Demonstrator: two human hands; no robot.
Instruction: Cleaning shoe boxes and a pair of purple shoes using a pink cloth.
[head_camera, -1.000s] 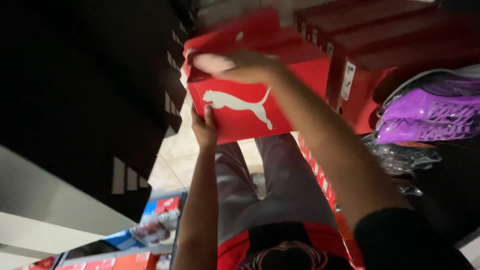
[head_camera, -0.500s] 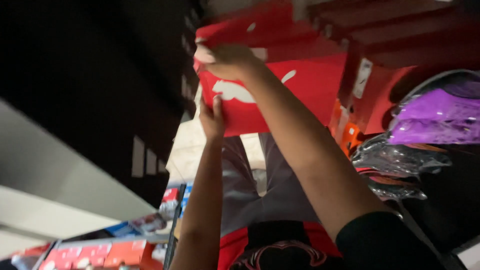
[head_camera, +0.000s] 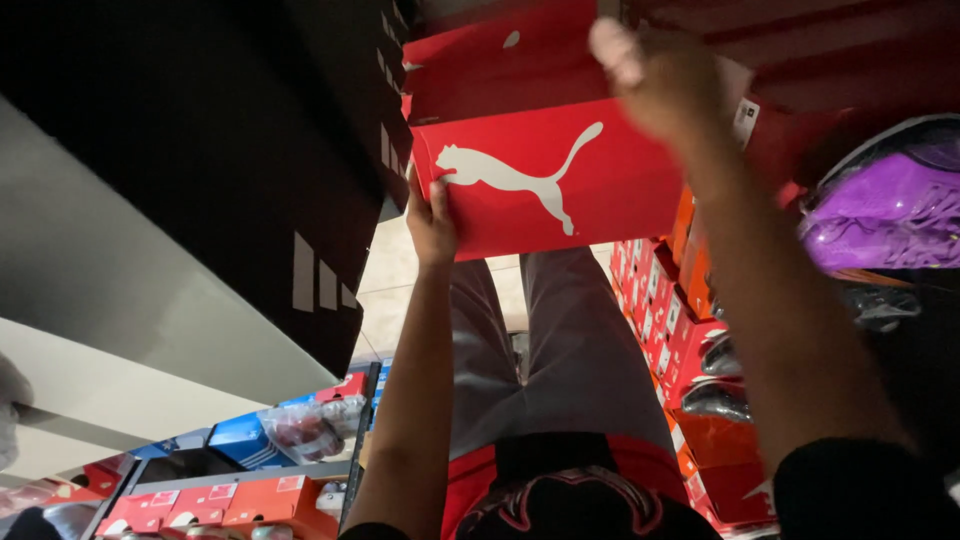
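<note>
Shop aisle, narrow, with a pale tiled floor (head_camera: 385, 290) seen past the person's legs and stock shelved on both sides. A red shoe box (head_camera: 560, 190) with a white emblem on its end face was held out in front of the body, above the knees, between a large black box (head_camera: 230, 150) to the left and a stack of dark red boxes (head_camera: 830, 60) to the upper right. The left hand (head_camera: 432, 222) gripped the box at its lower left corner, thumb on the end face and fingers wrapped behind; in my judgement this grip carried the weight from beneath. The right hand (head_camera: 660, 80) lay over the upper right edge by the lid, apparently to steady and steer the box. It was blurred, and whether its fingers were closed on the edge or merely resting could not be told. The box's right end stood close against the dark red stack, but contact could not be confirmed. A purple shoe (head_camera: 885, 205) sat on display just right of that stack. Rows of red and orange boxes (head_camera: 665, 330) lined the right-hand shelving, label ends outward. A blue box (head_camera: 240, 440) and further red boxes (head_camera: 240, 500) occupied the lower left rack.
</note>
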